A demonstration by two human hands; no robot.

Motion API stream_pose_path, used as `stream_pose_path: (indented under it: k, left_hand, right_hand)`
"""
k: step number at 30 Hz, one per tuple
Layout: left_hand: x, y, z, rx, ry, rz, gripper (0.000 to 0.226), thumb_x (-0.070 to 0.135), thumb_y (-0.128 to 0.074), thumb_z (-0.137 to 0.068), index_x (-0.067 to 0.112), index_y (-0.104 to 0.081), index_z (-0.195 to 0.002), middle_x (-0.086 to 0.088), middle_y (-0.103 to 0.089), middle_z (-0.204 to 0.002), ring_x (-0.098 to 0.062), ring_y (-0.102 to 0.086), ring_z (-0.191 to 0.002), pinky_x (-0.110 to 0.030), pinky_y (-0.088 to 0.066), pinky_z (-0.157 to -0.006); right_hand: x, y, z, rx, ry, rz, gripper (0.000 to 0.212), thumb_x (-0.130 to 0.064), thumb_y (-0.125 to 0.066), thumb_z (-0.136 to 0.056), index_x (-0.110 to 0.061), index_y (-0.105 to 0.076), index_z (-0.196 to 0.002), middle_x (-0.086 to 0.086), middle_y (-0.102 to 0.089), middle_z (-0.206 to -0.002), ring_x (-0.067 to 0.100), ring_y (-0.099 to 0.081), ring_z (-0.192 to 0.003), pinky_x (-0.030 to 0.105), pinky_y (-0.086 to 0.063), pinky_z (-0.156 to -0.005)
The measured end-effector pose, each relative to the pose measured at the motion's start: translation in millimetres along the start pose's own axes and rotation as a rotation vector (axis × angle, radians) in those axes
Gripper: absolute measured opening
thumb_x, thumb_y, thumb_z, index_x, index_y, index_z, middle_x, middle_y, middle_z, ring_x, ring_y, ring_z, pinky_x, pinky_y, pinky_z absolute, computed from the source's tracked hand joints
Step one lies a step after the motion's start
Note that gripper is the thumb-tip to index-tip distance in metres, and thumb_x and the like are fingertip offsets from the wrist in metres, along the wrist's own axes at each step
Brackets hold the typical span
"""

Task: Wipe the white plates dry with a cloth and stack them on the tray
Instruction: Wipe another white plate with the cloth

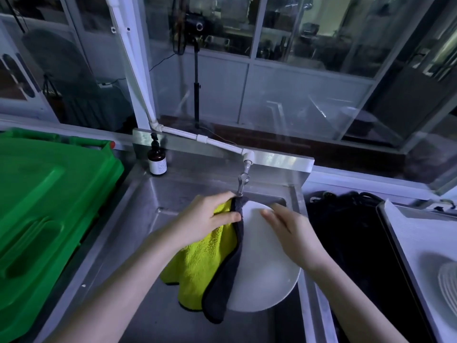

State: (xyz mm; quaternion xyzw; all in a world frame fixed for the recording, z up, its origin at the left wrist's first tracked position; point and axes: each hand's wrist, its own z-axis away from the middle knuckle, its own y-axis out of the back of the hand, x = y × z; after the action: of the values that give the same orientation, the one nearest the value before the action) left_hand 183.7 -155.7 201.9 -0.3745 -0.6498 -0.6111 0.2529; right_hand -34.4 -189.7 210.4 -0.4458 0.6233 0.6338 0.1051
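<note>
A white plate (pixel 264 273) is held tilted above the steel sink (pixel 153 219). My right hand (pixel 294 236) lies across its face with the fingers spread toward its upper rim. My left hand (pixel 210 216) grips a yellow-green cloth with a dark grey backing (pixel 205 263) at the plate's upper left edge; the cloth hangs down along the plate's left side. A metal tray (pixel 405 243) lined with white sits at the far right, with a stack of white plates (pixel 448 288) showing at its right edge.
A tap (pixel 243 179) hangs just beyond the plate's top. A brown pump bottle (pixel 157 159) stands at the sink's back left. A green plastic bin lid (pixel 44 209) fills the left side. Black cables (pixel 351 233) lie between sink and tray.
</note>
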Motion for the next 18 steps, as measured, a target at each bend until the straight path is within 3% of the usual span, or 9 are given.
stream_pose_path:
  k: [2,3,6,8,10,12,14,16,18]
  left_hand:
    - [-4,-3,1,0.089,0.045,0.079,0.047,0.035,-0.067,-0.09,0.016,-0.059,-0.132,0.015,-0.066,-0.123,0.003,-0.059,-0.114,-0.021,-0.045,-0.098]
    - [-7,-6,4,0.18,0.068,0.125,0.041,0.033,-0.066,-0.09,0.016,-0.062,-0.127,0.011,-0.07,-0.118,-0.002,-0.061,-0.111,-0.025,-0.046,-0.095]
    - [-12,-26,20,0.507,0.175,0.204,0.01,0.033,-0.063,-0.093,0.025,-0.061,-0.087,0.015,-0.06,-0.065,-0.002,-0.055,-0.061,-0.017,-0.041,-0.059]
    - [-14,-33,23,0.569,0.243,0.252,0.034,0.033,-0.064,-0.093,0.013,-0.046,-0.071,0.008,-0.035,-0.052,-0.007,-0.031,-0.048,-0.022,-0.026,-0.048]
    - [-17,-25,19,0.533,0.243,0.229,0.039,0.029,-0.065,-0.092,0.009,-0.041,-0.069,-0.002,-0.033,-0.056,-0.007,-0.027,-0.05,-0.024,-0.024,-0.049]
    - [-14,-11,13,0.417,0.191,0.16,0.028,0.029,-0.067,-0.091,0.007,-0.054,-0.079,-0.011,-0.054,-0.064,-0.005,-0.039,-0.055,-0.022,-0.034,-0.053]
    - [-7,1,7,0.262,0.124,0.101,0.03,0.033,-0.07,-0.088,0.007,-0.065,-0.104,-0.008,-0.072,-0.091,-0.004,-0.059,-0.076,-0.024,-0.048,-0.075]
    - [1,5,0,0.113,0.057,0.057,0.039,0.034,-0.073,-0.086,0.011,-0.066,-0.116,0.001,-0.072,-0.109,-0.009,-0.065,-0.103,-0.033,-0.048,-0.097]
    - [5,5,-3,0.062,0.033,0.065,0.04,0.034,-0.073,-0.085,0.006,-0.067,-0.112,0.0,-0.072,-0.109,-0.013,-0.065,-0.105,-0.035,-0.048,-0.098]
  right_hand:
    - [2,4,-2,0.044,-0.024,-0.029,0.04,-0.031,-0.053,-0.1,-0.006,-0.045,-0.07,-0.006,-0.04,-0.057,0.006,-0.037,-0.054,0.02,-0.03,-0.05]
    - [4,6,-1,0.089,-0.049,-0.068,0.041,-0.032,-0.052,-0.101,-0.007,-0.046,-0.069,-0.007,-0.041,-0.056,0.005,-0.037,-0.053,0.02,-0.029,-0.049]
    - [11,4,5,0.308,-0.164,-0.254,0.043,-0.034,-0.05,-0.102,-0.007,-0.048,-0.069,-0.008,-0.041,-0.057,0.006,-0.035,-0.054,0.022,-0.027,-0.05]
    - [13,-7,12,0.384,-0.263,-0.371,0.045,-0.034,-0.049,-0.103,-0.003,-0.046,-0.071,-0.005,-0.04,-0.059,0.01,-0.035,-0.056,0.028,-0.028,-0.053]
    - [13,-12,16,0.374,-0.313,-0.399,0.045,-0.034,-0.049,-0.103,-0.013,-0.04,-0.065,-0.009,-0.038,-0.056,0.011,-0.034,-0.056,0.03,-0.027,-0.055]
    - [9,-7,13,0.3,-0.262,-0.341,0.043,-0.033,-0.049,-0.102,-0.015,-0.038,-0.065,-0.01,-0.038,-0.056,0.011,-0.034,-0.056,0.031,-0.028,-0.056]
    - [0,3,5,0.172,-0.146,-0.201,0.04,-0.03,-0.05,-0.102,-0.011,-0.042,-0.067,-0.009,-0.041,-0.056,0.007,-0.036,-0.056,0.027,-0.03,-0.056]
    - [-12,7,-1,0.05,-0.005,-0.016,0.038,-0.026,-0.052,-0.101,-0.016,-0.042,-0.066,-0.009,-0.045,-0.055,0.004,-0.041,-0.055,0.018,-0.031,-0.054]
    - [-17,9,-6,0.022,0.064,0.074,0.036,-0.026,-0.053,-0.101,-0.012,-0.047,-0.069,-0.006,-0.043,-0.056,0.005,-0.041,-0.056,0.018,-0.032,-0.054]
